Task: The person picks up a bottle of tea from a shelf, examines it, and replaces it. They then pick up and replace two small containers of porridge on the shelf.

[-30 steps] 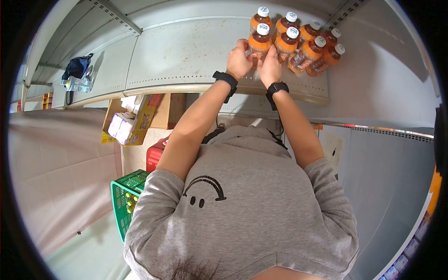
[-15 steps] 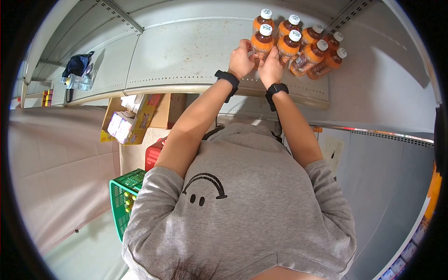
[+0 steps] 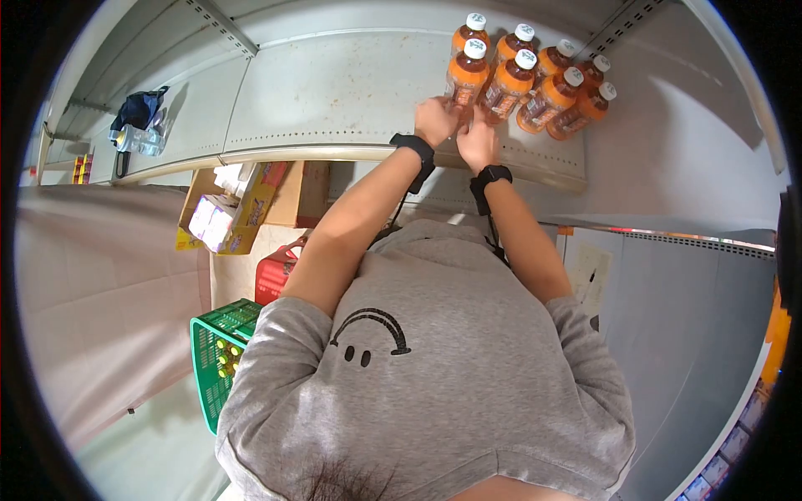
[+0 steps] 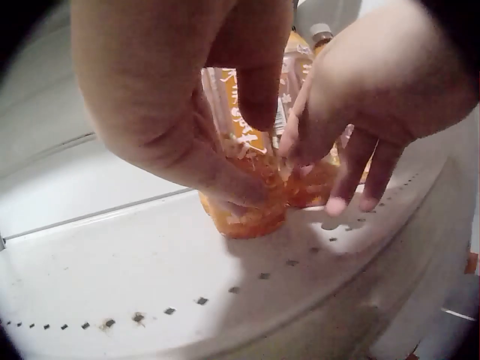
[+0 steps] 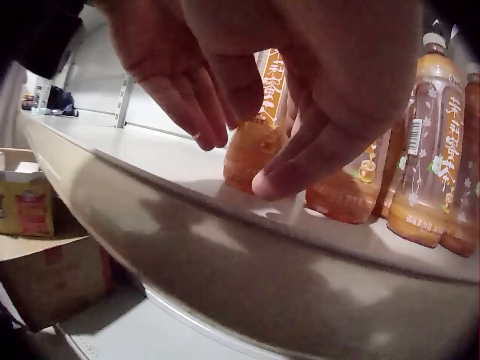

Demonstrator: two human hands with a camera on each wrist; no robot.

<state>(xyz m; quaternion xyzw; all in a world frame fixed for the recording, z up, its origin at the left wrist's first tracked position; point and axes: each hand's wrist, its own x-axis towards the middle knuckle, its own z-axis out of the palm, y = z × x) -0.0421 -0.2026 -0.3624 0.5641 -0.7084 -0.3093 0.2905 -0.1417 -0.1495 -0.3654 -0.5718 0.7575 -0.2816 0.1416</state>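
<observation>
Front-left bottle: left hand, right hand now lower, grips relaxed beside base.

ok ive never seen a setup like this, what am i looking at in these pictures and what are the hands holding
There is no robot here, just a person working with bare hands. The wide, round-edged picture comes from a camera worn on the head, looking forward and down past a grey sweatshirt. The two close-ups come from cameras on the left and right wrists, so a hand looms large in each.

On the pale shelf stand eight orange bottles with white caps, in two rows. The left hand appears to grip the leftmost front bottle, low on its body. The right hand is close on the other side of it; whether it grips too is hard to tell.
</observation>
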